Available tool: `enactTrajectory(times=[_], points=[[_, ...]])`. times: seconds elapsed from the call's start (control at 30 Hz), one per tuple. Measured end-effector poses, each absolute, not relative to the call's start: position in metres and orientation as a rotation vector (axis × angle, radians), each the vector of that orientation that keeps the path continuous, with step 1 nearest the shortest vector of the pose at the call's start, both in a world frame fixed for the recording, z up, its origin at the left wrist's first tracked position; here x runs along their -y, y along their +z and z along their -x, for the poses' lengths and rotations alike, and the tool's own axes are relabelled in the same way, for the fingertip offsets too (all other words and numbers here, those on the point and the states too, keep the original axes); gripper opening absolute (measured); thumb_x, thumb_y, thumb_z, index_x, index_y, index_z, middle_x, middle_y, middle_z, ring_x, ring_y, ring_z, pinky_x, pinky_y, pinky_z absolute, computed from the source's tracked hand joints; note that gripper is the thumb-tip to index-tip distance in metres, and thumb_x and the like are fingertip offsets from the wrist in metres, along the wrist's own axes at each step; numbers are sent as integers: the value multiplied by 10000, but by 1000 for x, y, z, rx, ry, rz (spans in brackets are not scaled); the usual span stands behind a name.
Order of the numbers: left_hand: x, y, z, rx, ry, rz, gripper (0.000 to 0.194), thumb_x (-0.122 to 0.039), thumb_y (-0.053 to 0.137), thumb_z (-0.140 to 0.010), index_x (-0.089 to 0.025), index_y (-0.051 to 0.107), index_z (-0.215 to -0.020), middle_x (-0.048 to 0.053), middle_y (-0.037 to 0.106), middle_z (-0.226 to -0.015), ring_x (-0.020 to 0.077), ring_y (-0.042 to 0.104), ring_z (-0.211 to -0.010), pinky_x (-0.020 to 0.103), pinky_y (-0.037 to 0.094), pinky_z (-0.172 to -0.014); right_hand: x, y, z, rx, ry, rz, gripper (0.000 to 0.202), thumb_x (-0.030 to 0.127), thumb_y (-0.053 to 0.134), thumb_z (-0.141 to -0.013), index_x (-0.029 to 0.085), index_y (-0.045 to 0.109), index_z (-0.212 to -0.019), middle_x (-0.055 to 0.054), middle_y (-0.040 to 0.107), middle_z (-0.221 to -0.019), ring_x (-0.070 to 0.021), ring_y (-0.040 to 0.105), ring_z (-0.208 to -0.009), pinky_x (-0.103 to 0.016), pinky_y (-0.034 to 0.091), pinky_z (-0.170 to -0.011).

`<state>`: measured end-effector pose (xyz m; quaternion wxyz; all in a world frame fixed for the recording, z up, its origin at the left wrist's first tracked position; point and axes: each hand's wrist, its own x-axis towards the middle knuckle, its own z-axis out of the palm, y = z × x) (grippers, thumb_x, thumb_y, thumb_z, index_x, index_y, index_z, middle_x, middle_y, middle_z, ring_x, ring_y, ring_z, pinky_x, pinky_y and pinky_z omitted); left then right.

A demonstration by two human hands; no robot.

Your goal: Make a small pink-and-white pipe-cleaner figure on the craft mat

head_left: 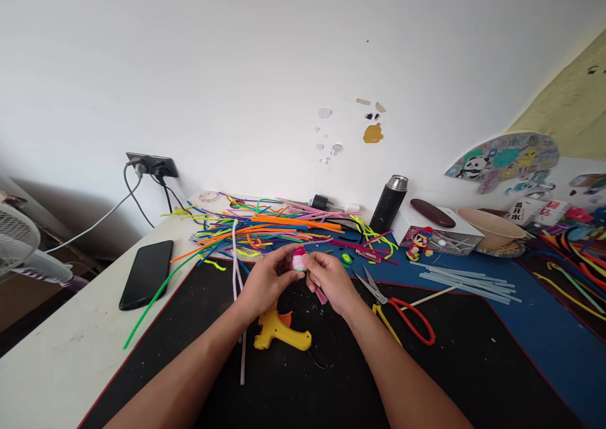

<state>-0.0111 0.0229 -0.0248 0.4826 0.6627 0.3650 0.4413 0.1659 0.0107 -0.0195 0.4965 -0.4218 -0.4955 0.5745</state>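
Note:
Between my hands is a small pink-and-white figure (299, 262) of fuzzy pipe cleaner, its top a darker pink. My left hand (267, 276) grips it from the left with thumb and fingers. On the other side my right hand (330, 281) pinches it, and a short pink piece (321, 296) sticks out below the right fingers. Just under my hands a yellow hot glue gun (284, 334) lies on the black mat (293, 397). Scissors with red handles (398, 306) rest with blades apart, right of my right hand. A pale lilac pipe cleaner (235, 277) runs past my left wrist.
Behind my hands spreads a heap of coloured pipe cleaners (265, 224). A phone (146, 274) lies at left. Toward the right are a black thermos (389, 203), a small figurine (419, 244), pale glue sticks (468, 284) and a bowl (492, 227). A fan (19, 236) stands far left.

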Motion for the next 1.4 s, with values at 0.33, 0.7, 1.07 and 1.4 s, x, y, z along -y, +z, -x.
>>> enactTrajectory(times=[0.33, 0.7, 1.07, 1.4], points=[[-19, -15, 14, -1025, 1147, -1796, 457, -277, 687, -898, -210, 648, -1348, 28, 685, -914, 190, 628, -813, 327, 522, -781, -5, -14, -159, 1244, 1418, 995, 478, 644, 825, -792, 204, 674, -902, 74, 573, -530, -125, 537, -454, -255, 386, -496], [-24, -8, 21, -671, 1054, -1465, 724, -285, 879, -795, -281, 601, -1463, 50, 634, -1115, 206, 615, -990, 340, 541, -881, -1, -6, -166, 1077, 1710, 759, 514, 665, 768, -863, 153, 725, -881, 74, 457, -530, -116, 493, -488, -264, 375, -528], [-15, 0, 21, -912, 1141, -1866, 574, -290, 770, -897, -284, 619, -1450, 77, 731, -1330, 285, 660, -1265, 424, 504, -1111, -1, -14, -159, 1072, 1693, 867, 518, 671, 790, -836, 183, 641, -749, 25, 591, -567, -129, 540, -503, -262, 386, -516], [-15, -2, 21, -920, 1181, -1964, 466, -245, 757, -895, -243, 608, -1337, 102, 702, -1343, 261, 687, -1176, 414, 551, -1041, 0, -11, -162, 1027, 1700, 835, 448, 577, 847, -829, 184, 641, -767, 84, 447, -524, -110, 470, -503, -272, 354, -550]])
